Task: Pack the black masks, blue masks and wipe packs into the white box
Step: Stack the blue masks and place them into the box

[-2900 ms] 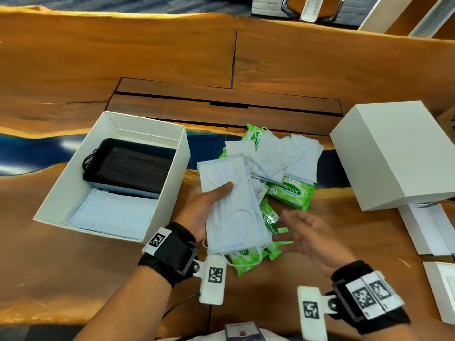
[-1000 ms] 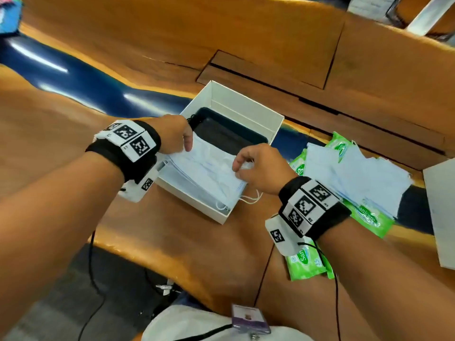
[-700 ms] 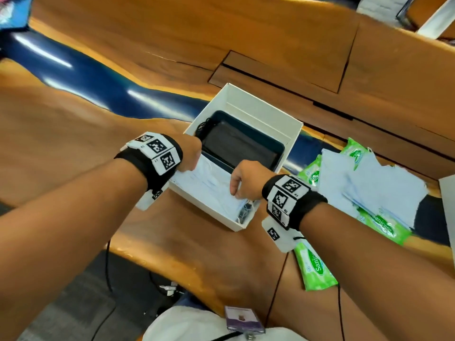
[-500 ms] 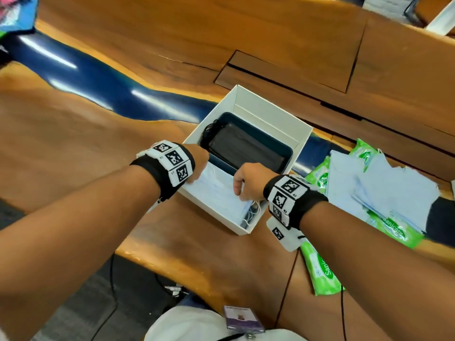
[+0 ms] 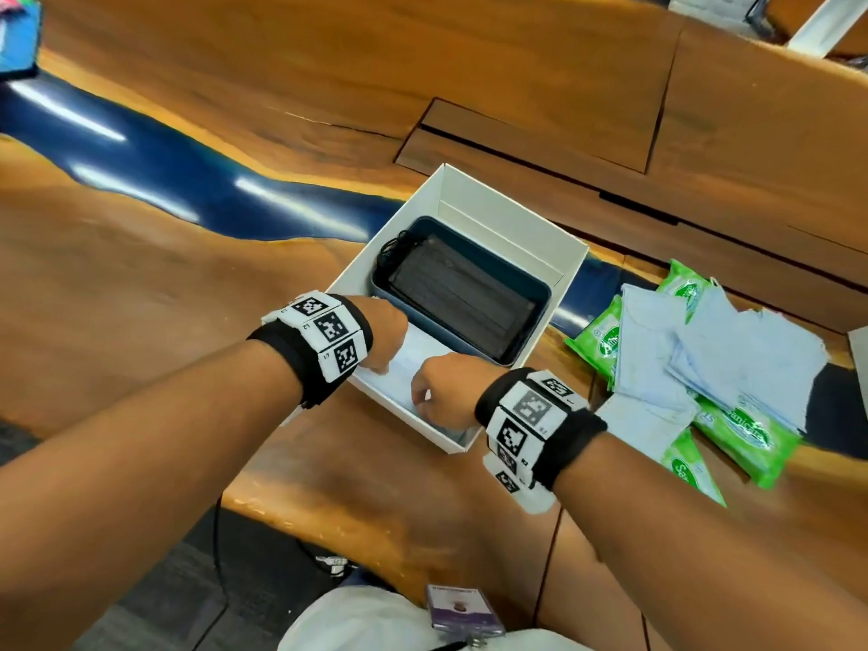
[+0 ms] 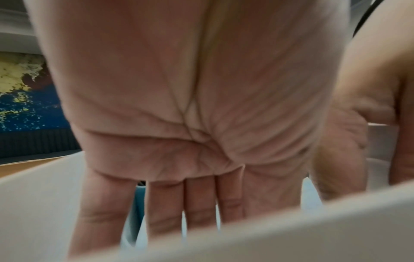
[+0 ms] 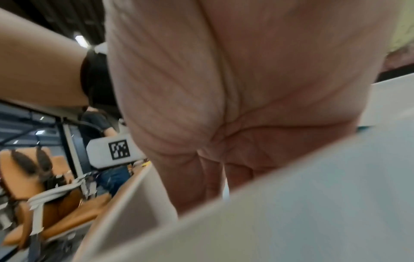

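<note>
1. Both hands are down inside the near end of the white box, pressing on the stack of blue masks that lies between and under them.
2. Left hand: the left wrist view shows its fingers straight and side by side, pointing down onto the pale blue masks. So it's flat and pressing, not gripping anything.
3. Right hand: from the head view the knuckles look bent, with the fingertips down on the masks at the box's near right corner. The right wrist view only shows the palm and the start of the fingers behind the box wall, so honestly can't tell if it's pinching something or just pushing.
4. Just beyond both hands, in the far half of the same box, the black masks sit in a dark tray, ear loops bunched at the end on the left-hand side.
5. Off to the right of the right hand, outside the box on the wooden table, there's a loose pile of more blue masks spread over the green wipe packs. One wipe pack lies just past the right wrist.
</note>
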